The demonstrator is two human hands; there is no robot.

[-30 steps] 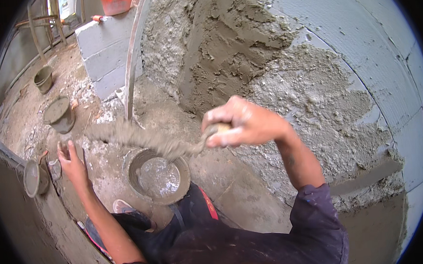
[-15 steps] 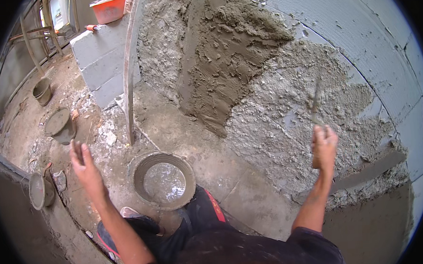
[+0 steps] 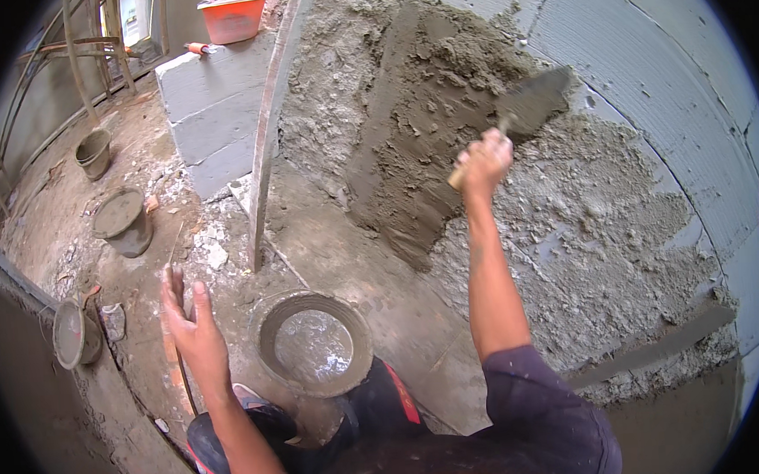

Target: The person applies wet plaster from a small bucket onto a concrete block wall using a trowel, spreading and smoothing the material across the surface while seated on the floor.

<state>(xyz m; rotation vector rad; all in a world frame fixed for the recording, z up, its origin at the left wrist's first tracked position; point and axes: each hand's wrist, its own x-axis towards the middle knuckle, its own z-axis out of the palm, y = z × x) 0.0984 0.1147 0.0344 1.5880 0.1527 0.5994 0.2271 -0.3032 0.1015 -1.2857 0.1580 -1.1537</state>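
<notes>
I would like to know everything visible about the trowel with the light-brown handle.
The dull grey, metal-looking trowel has a broad, flat blade and a light-brown, wooden-looking handle. The bare right hand grips it, the handle's end showing beside the fist. The blade points up and rightward in the picture, before the rough, brown mortar patch; whether they touch is unclear.

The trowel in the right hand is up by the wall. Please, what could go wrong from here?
The mortar behind the trowel looks wet and uneven, so a stroke by the right hand might loosen lumps, which could fall to the floor.

The bucket stands close by the person's leg; a shift of the knee might tip it.
</notes>
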